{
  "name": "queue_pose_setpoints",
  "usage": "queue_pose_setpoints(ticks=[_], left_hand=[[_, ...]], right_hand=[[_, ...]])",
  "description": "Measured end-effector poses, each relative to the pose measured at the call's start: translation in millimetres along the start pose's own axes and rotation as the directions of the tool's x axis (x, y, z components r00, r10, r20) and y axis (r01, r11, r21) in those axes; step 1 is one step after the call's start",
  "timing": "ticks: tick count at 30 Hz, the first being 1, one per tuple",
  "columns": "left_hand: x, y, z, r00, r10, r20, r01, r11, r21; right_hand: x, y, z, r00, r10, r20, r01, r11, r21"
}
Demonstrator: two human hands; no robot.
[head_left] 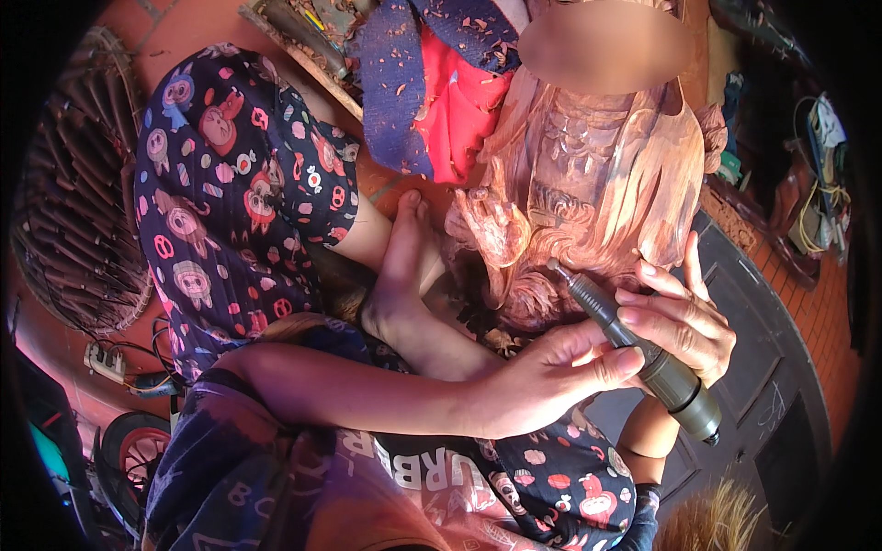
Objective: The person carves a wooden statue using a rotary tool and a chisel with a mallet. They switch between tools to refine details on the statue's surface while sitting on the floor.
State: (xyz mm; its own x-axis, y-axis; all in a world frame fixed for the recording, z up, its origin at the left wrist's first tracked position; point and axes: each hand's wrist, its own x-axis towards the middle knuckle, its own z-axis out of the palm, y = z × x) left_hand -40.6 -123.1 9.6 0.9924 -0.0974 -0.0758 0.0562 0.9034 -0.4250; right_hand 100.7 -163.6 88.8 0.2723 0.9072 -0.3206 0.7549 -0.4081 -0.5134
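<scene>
A reddish tiled floor (188, 32) spreads around a carved wooden figure (588, 174), with a dark grey panelled board (781, 395) to the figure's right and nearer the person. To the figure's left lie a red cloth (459, 119) and a navy cloth (390, 101), the navy one flecked with wood chips; much farther left is a round heap of brown sticks (78, 184). The person's bare foot (404, 285) rests just left of the figure. A dark rotary tool (661, 376) slants across its near side, the narrow end close to the carved curls; whether the bit touches them is unclear. The left hand's (551, 376) grip pinches the tool, thumb over its body. The right hand (689, 321) bends its fingers against the tool's far side, beside the figure's near edge; I cannot tell how tightly its grip is closed.
</scene>
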Motion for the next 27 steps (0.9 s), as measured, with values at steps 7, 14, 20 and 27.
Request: queue_pose_setpoints(ticks=[7, 14, 20, 27], left_hand=[[-1.9, -2.8, -3.0, 0.999, -0.005, 0.035, 0.007, 0.998, -0.056], [-4.7, -7.1, 0.3, 1.0, 0.03, 0.0, -0.03, 0.994, -0.104], [0.3, 1.0, -0.2, 1.0, 0.018, 0.022, -0.018, 1.0, -0.014], [-4.8, -5.5, 0.5, 0.998, -0.05, -0.041, 0.046, 0.995, -0.085]], right_hand=[[-2.1, 1.3, 2.8, 0.999, -0.011, -0.034, 0.009, 0.997, -0.071], [0.2, 1.9, 1.1, 0.999, -0.032, 0.009, 0.033, 0.999, -0.021], [-0.6, -0.1, 4.6, 0.998, 0.017, -0.061, -0.02, 0.998, -0.058], [0.2, 1.3, 3.9, 0.999, -0.028, -0.02, 0.027, 0.999, -0.043]])
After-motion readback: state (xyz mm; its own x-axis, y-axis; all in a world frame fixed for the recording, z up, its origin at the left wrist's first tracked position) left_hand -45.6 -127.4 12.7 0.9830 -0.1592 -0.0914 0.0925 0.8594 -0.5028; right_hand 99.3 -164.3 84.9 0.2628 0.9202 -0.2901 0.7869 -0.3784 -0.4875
